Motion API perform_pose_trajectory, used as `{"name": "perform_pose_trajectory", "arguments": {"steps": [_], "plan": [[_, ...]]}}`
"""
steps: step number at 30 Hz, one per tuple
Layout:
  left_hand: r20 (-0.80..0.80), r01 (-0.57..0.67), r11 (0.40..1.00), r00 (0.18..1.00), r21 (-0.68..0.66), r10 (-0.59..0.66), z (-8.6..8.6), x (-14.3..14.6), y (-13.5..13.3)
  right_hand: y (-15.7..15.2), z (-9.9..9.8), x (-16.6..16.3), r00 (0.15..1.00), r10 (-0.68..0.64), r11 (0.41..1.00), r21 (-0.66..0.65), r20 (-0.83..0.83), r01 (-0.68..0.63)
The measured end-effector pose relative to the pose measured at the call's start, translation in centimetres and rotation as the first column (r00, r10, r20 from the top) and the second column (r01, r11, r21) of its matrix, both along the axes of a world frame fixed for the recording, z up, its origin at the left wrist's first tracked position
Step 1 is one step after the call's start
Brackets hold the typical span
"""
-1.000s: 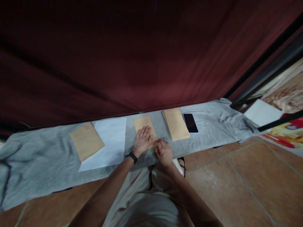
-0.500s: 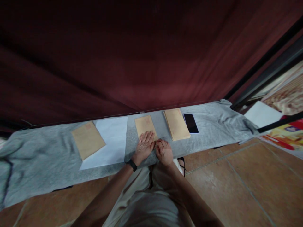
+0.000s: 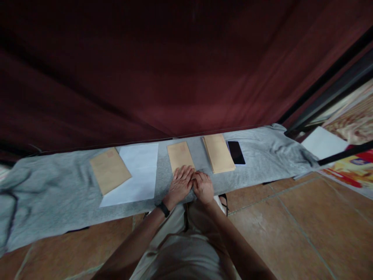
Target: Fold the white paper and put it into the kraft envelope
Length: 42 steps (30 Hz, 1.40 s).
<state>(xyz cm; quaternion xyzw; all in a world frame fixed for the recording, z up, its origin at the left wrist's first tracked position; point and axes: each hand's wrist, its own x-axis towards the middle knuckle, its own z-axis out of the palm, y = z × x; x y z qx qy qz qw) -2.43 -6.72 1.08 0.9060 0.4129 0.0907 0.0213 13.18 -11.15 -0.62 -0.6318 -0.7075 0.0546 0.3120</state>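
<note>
A brown paper envelope [image 3: 180, 152] lies before me on a grey cloth, its near end covered by my hands. My left hand [image 3: 180, 186], with a dark band on the wrist, rests palm down over that end, fingers stretched flat. Close against it, my right hand [image 3: 203, 188] has its fingers curled and pressed at the envelope's near right corner; the fingertips are partly hidden. To the right sits a stack of similar envelopes [image 3: 220, 153]. Another envelope [image 3: 110, 170] lies tilted at the left, partly over a white sheet of paper [image 3: 142, 171].
A phone [image 3: 236, 152] with a dark screen lies right of the stack. The grey cloth [image 3: 58, 194] covers a long narrow surface. Behind it hangs a dark red curtain [image 3: 186, 85]. Dark metal bars [image 3: 335, 93] stand at the right, and floor tiles [image 3: 291, 217] show below.
My left hand has slid slightly toward me along the envelope, so more of the envelope's upper part shows. My right hand has stayed at the near corner.
</note>
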Motion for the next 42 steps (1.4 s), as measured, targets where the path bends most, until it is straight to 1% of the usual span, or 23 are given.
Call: {"name": "perform_pose_trajectory", "arguments": {"steps": [7, 11, 16, 21, 33, 36, 42], "plan": [[0.009, 0.029, 1.0, 1.0, -0.008, -0.029, 0.0, -0.2, 0.1, -0.1, 0.0, 0.1, 1.0, 0.007, 1.0, 0.004, -0.026, -0.007], [0.019, 0.03, 0.999, 0.999, -0.016, -0.03, 0.1, -0.1, -0.2, 0.0, 0.0, 0.2, 0.997, 0.0, 1.0, 0.017, -0.075, 0.002], [0.049, -0.006, 1.0, 0.999, -0.016, 0.007, -0.2, 0.4, -0.9, 0.0, 0.3, 0.3, 0.991, -0.044, 0.999, 0.013, -0.129, 0.046], [0.135, -0.04, 0.999, 0.99, -0.011, 0.041, -0.5, 0.8, -1.3, 0.0, 0.6, 0.3, 0.988, -0.072, 0.997, 0.015, -0.134, 0.075], [0.273, -0.008, 1.0, 0.962, -0.027, 0.015, 0.0, 0.3, -1.1, 0.1, 0.3, 0.5, 0.988, -0.054, 0.998, 0.008, -0.143, 0.056], [0.277, 0.014, 0.998, 0.961, -0.054, 0.002, 0.2, 0.2, -1.1, 0.2, 0.4, 0.6, 0.986, -0.046, 0.999, -0.004, -0.159, 0.045], [0.276, -0.023, 0.997, 0.96, -0.072, 0.042, 0.7, 0.3, -1.1, 0.2, 0.7, 0.6, 0.967, -0.057, 0.998, -0.034, -0.247, 0.05]]}}
